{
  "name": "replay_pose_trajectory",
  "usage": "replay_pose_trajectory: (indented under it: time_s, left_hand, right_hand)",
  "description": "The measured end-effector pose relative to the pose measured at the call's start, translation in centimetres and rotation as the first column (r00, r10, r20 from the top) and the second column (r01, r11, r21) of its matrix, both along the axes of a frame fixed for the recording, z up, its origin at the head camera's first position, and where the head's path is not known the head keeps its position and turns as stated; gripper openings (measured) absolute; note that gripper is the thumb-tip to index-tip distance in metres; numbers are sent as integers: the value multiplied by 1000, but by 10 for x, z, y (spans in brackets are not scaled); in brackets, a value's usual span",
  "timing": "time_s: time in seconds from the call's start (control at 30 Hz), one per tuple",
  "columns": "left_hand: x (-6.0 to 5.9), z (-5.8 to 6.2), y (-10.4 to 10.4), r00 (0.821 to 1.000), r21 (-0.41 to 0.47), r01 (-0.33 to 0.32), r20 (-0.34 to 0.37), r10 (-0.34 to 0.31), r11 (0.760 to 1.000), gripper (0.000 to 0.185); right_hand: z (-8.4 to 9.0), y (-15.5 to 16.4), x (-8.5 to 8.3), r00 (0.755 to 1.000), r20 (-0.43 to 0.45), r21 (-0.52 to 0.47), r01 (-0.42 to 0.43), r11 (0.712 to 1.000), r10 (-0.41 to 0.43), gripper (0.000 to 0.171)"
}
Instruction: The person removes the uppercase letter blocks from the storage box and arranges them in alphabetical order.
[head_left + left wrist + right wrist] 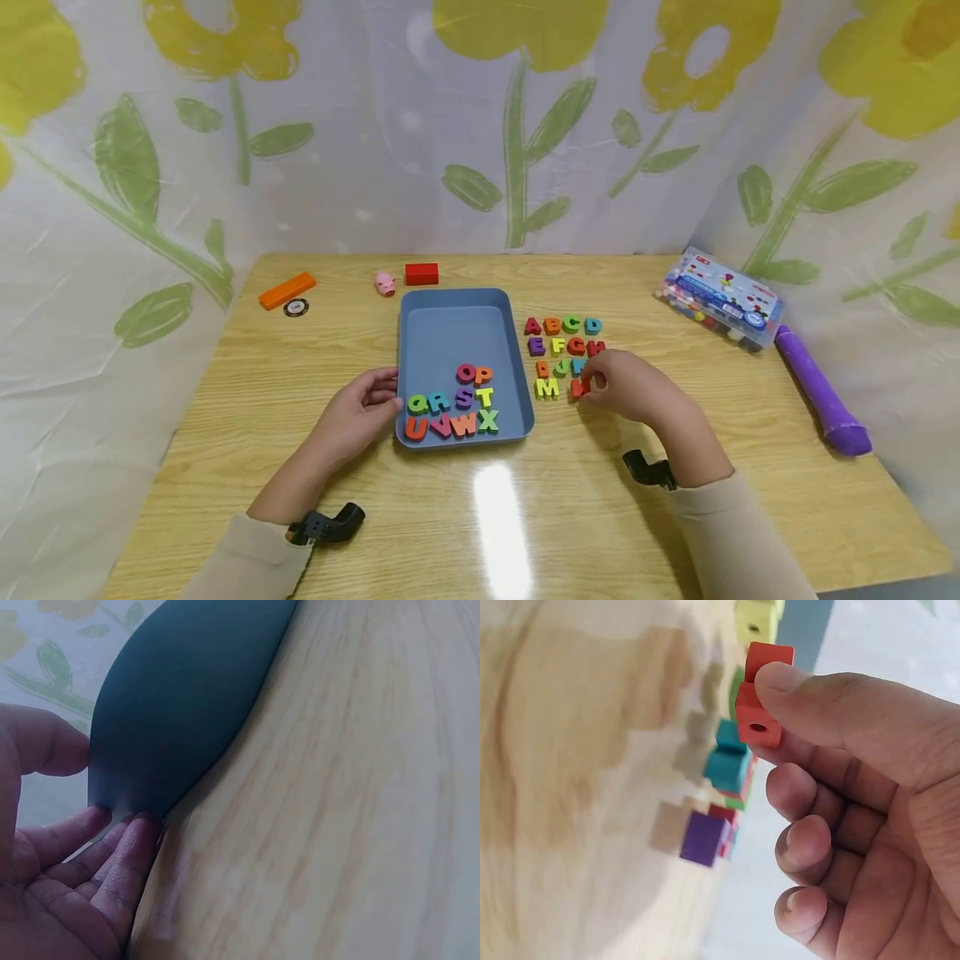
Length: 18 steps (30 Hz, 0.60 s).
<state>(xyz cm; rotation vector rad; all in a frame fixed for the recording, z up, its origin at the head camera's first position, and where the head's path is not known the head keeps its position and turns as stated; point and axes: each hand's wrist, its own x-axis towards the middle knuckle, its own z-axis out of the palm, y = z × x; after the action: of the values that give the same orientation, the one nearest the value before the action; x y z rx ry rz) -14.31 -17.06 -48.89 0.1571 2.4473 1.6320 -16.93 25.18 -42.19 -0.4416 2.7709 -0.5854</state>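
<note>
My right hand (pixel 630 385) pinches a red letter block (pixel 759 712) between thumb and forefinger, its other fingers loosely curled. That block is beside the yellow M (pixel 547 388), at the lower end of several rows of colored letter blocks right of the tray. Fingers hide part of these rows; a teal block (pixel 729 761) and a purple block (pixel 703 838) show in the right wrist view. At the left side of the blue-grey tray (pixel 453 297), my left hand (pixel 358 417) touches the rim and outer wall with relaxed fingers. Letters O to X lie inside the tray, including an orange-red U (pixel 416 429).
Behind the tray are a red block (pixel 422 274) and a pink pig figure (pixel 385 283). An orange bar (pixel 287 291) and a round chip (pixel 296 307) lie at far left. On the right are a clear box of beads (pixel 720 298) and a purple stick (pixel 821 392).
</note>
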Motion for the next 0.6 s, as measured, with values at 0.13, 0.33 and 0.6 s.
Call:
replay_pose_trajectory:
  time_s: [0.13,0.33,0.6]
  left_hand:
    - [-1,-1,-1,1000,6,8,-3,-8,1000,55]
    - [-1,-1,-1,1000,7,6,-4,-6,1000,55]
    - [0,0,-1,1000,6,-3,3,3,1000,55]
  right_hand:
    - [-4,-8,-3,1000,-3,25,-7,1000,7,16]
    - [-6,-15,-5,999,-32,50,-21,999,23,12]
    - [-7,-16,-7,999,-45,71,-20,997,23,15]
